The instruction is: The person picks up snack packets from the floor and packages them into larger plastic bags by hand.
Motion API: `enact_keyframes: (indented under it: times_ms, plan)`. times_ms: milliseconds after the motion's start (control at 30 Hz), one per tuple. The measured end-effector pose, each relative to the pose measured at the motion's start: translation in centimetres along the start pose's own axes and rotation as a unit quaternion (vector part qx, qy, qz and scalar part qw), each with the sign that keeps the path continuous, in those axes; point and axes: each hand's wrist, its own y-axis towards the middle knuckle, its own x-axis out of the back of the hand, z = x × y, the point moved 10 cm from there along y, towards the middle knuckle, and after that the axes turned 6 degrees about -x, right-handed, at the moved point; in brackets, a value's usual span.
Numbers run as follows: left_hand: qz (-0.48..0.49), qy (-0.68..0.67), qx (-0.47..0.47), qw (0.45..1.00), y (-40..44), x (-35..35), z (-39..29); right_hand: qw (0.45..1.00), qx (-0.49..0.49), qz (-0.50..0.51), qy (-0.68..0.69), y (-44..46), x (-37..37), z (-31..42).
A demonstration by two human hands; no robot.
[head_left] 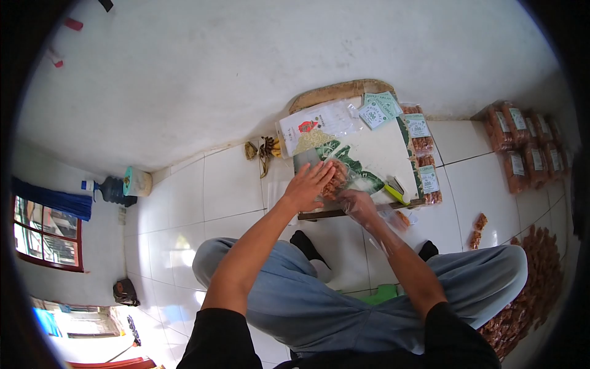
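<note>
A clear plastic bag of brown snack pieces (pixel 335 181) lies at the near edge of a low table (pixel 384 147). My left hand (pixel 309 186) rests on the bag's left side with its fingers stretched out. At the bag's lower right, my right hand (pixel 359 206) has its fingers curled on the plastic; clear plastic also covers this hand and wrist. A yellow-green stapler (pixel 397 191) lies right of my right hand. Printed label cards (pixel 379 112) lie at the table's far right, and a white printed plastic pack (pixel 316 126) at its far left.
Labelled snack packs (pixel 419 132) line the table's right side. More packs (pixel 528 144) are stacked by the right wall. A large brown snack heap (pixel 534 289) covers the floor at lower right, with loose pieces (pixel 477 230) nearby. Bananas (pixel 270 147) lie left of the table.
</note>
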Motion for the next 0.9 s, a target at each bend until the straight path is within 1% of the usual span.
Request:
enact_keyframes:
  times_ms: [33, 67, 100, 133, 200, 233, 267, 300, 333, 367, 400, 433, 500, 533, 600, 633, 667, 733, 767, 800, 833, 900]
  plan:
    - [0.005, 0.011, 0.005, 1.0, 0.1, -0.1, -0.1, 1.0, 0.0, -0.001, 0.001, 0.0, 0.0, 0.2]
    - [0.006, 0.012, 0.004, 1.0, 0.2, -0.3, -0.3, 1.0, 0.001, -0.014, -0.028, 0.0, 0.2, 0.4]
    - [-0.008, 0.012, 0.006, 1.0, 0.2, -0.3, -0.5, 0.998, 0.002, -0.026, -0.058, 0.0, 0.4, 0.6]
    - [-0.022, 0.013, 0.007, 1.0, 0.2, -0.3, -0.6, 0.998, 0.002, -0.026, -0.056, 0.1, 0.3, 0.8]
    - [-0.023, 0.02, 0.008, 1.0, 0.2, -0.6, -0.8, 0.99, -0.042, -0.039, -0.128, 0.4, 0.2, 0.3]
    - [-0.026, 0.026, 0.008, 0.999, 0.1, -0.7, -0.8, 0.99, -0.043, -0.038, -0.126, 0.5, 0.0, 0.3]
    - [-0.023, 0.026, 0.009, 0.999, 0.0, -1.0, -0.9, 0.985, -0.05, -0.039, -0.16, 0.7, -0.2, 0.2]
    - [-0.037, 0.022, 0.013, 0.999, 0.0, -1.0, -0.9, 0.978, -0.057, -0.04, -0.194, 0.9, -0.1, 0.6]
    - [-0.052, 0.017, 0.018, 0.998, 0.1, -0.9, -1.0, 0.979, -0.058, -0.04, -0.192, 1.1, 0.1, 1.1]
    - [-0.05, 0.018, 0.017, 0.998, 0.1, -1.1, -1.3, 0.968, -0.103, -0.014, -0.228, 1.3, 0.1, 0.6]
    - [-0.064, -0.015, 0.03, 0.997, 0.0, -1.1, -1.3, 0.953, -0.149, 0.012, -0.262, 1.2, -0.1, 0.3]
    - [-0.078, -0.047, 0.043, 0.995, -0.1, -1.1, -1.2, 0.953, -0.15, 0.011, -0.261, 1.2, -0.3, 0.5]
    - [-0.073, -0.041, 0.042, 0.996, 0.0, -1.4, -1.2, 0.958, -0.144, -0.037, -0.246, 1.1, 0.6, 1.2]
    - [-0.066, -0.036, 0.044, 0.996, 0.0, -1.4, -1.2, 0.957, -0.146, -0.04, -0.246, 1.0, 0.5, 0.1]
    - [-0.059, -0.039, 0.041, 0.997, -0.1, -1.1, -1.0, 0.986, -0.05, -0.056, -0.146, 1.1, 0.4, 0.4]
    - [-0.051, -0.041, 0.042, 0.997, 0.0, -1.0, -1.0, 0.986, -0.052, -0.059, -0.147, 0.8, 0.6, 0.3]
    - [-0.052, -0.041, 0.039, 0.997, 0.1, -1.0, -1.2, 0.992, -0.112, -0.05, -0.014, 0.6, 0.8, -1.1]
    - [-0.063, -0.043, 0.049, 0.996, 0.1, -1.2, -1.2, 0.978, -0.166, -0.043, 0.119, 0.5, 0.6, -2.7]
    - [-0.064, -0.041, 0.047, 0.996, 0.2, -1.3, -1.3, 0.989, -0.142, -0.047, -0.008, 1.1, 0.7, -2.5]
    - [-0.074, -0.04, 0.046, 0.995, 0.2, -1.3, -1.4, 0.983, -0.117, -0.05, -0.135, 1.5, 0.7, -2.2]
    - [-0.082, -0.04, 0.046, 0.995, 0.1, -1.3, -1.6, 0.983, -0.117, -0.052, -0.133, 1.5, 1.2, -0.9]
    - [-0.08, -0.045, 0.052, 0.994, 0.1, -1.3, -1.7, 0.966, -0.18, 0.0, -0.186, 1.5, 1.3, 0.1]
